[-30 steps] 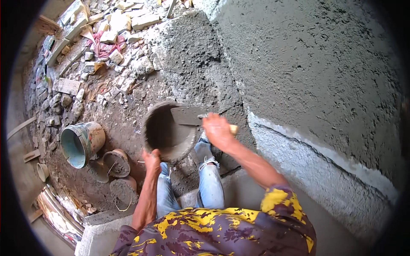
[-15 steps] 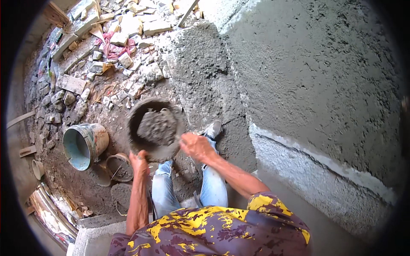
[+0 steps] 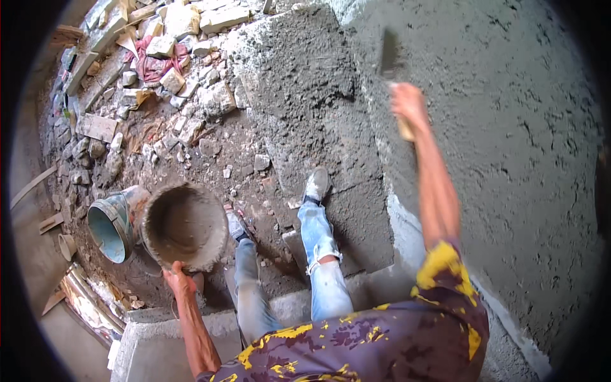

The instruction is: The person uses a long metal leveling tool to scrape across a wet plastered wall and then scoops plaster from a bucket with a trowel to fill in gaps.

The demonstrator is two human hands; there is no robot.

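Observation:
My left hand (image 3: 180, 280) grips the near edge of a round, mortar-caked bucket (image 3: 213, 232), tilted so that its inside faces up. Only a grey coating of mortar shows in it. Out to the right, my right hand (image 3: 410, 105) is closed round the pale handle of a trowel (image 3: 389, 54). The trowel's blade is smeared by motion and lies over the wet grey plaster of the wall (image 3: 503, 165); whether it touches cannot be made out.
A pale blue-lined pail (image 3: 109, 230) lies tipped on the dirt at left. Broken bricks and rubble (image 3: 216, 99) cover the far left floor, with a red cloth (image 3: 153, 63) among them. A rough mortar-covered strip (image 3: 299, 83) runs beside the wall. A concrete ledge (image 3: 153, 328) stands near my legs.
My right hand has swung from beside the bucket up and right to the wall. The mortar lump in the bucket is gone. My left hand has moved the bucket left and down.

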